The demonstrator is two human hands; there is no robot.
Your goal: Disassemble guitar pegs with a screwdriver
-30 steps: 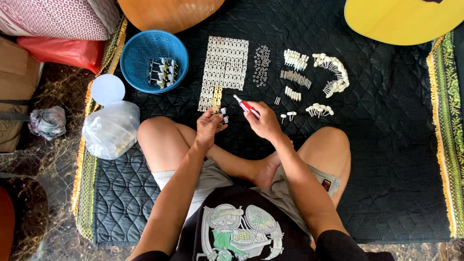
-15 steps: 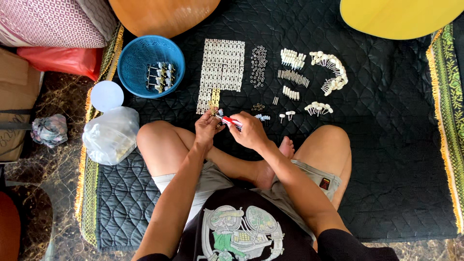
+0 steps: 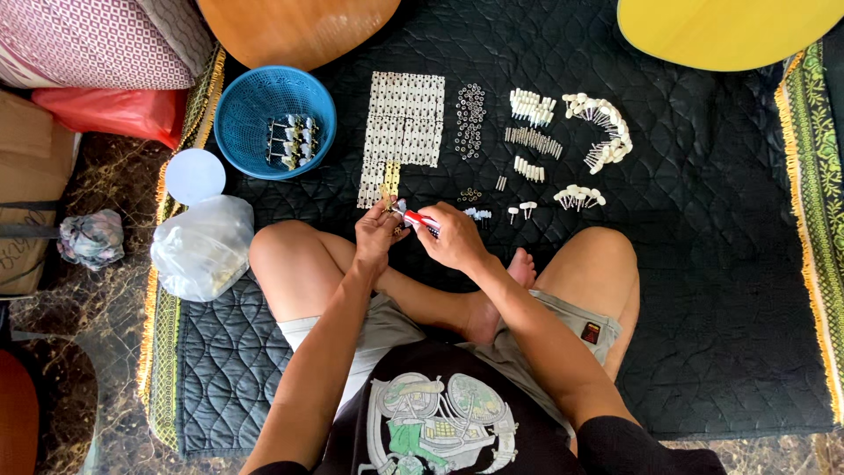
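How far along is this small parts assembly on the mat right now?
Done: a few assembled pieces lie in the blue basket. In hand: the left hand holds a small metal part while the right hand works it with a red-handled tool. Left: the sheet of white plates and rows of loose pegs.

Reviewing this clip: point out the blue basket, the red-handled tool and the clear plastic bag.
blue basket [image 3: 236, 132]: head view, bare mesh on its left inner wall.
red-handled tool [image 3: 420, 219]: head view, red handle showing beside the right hand [image 3: 457, 239].
clear plastic bag [image 3: 202, 246]: head view, middle of the crumpled bag.
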